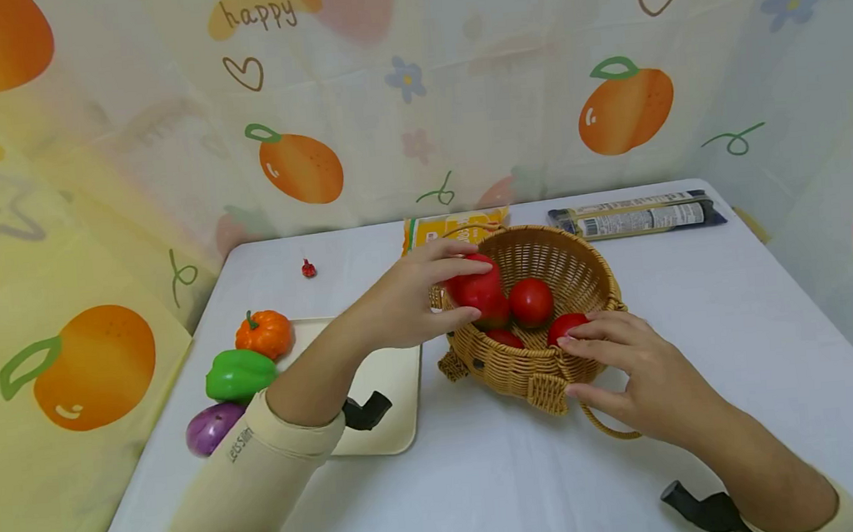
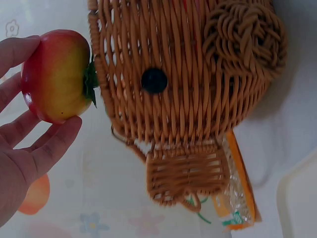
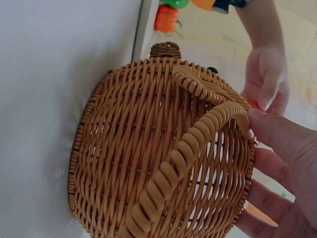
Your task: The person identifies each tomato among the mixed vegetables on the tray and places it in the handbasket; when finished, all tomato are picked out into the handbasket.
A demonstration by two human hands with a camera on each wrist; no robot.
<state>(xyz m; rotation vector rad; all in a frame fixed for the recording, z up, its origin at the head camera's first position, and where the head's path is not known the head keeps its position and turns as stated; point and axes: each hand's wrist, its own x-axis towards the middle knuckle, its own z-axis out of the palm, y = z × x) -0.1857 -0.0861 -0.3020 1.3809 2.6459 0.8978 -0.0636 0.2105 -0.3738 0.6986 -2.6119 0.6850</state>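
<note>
My left hand (image 1: 417, 296) holds a red-and-yellow fruit (image 2: 59, 77) with a green leafy top, thumb and fingers spread around its sides. In the head view this fruit is at the left rim of a pig-shaped wicker basket (image 1: 510, 374), overlapping its opening. Round red fruits lie in the basket, one bright red piece (image 1: 530, 302) in the middle and others partly hidden by the front wall. My right hand (image 1: 646, 374) grips the basket's right rim, fingers over the edge beside a red fruit (image 1: 567, 326) and thumb outside near the looped handle (image 3: 183, 158).
To the left, a cream tray (image 1: 383, 386) lies beside an orange pumpkin (image 1: 264, 335), a green bell pepper (image 1: 238, 374) and a purple vegetable (image 1: 214, 428). A tiny red item (image 1: 309, 268) sits farther back. Behind the basket are a yellow packet (image 1: 431, 230) and a dark long package (image 1: 641, 217).
</note>
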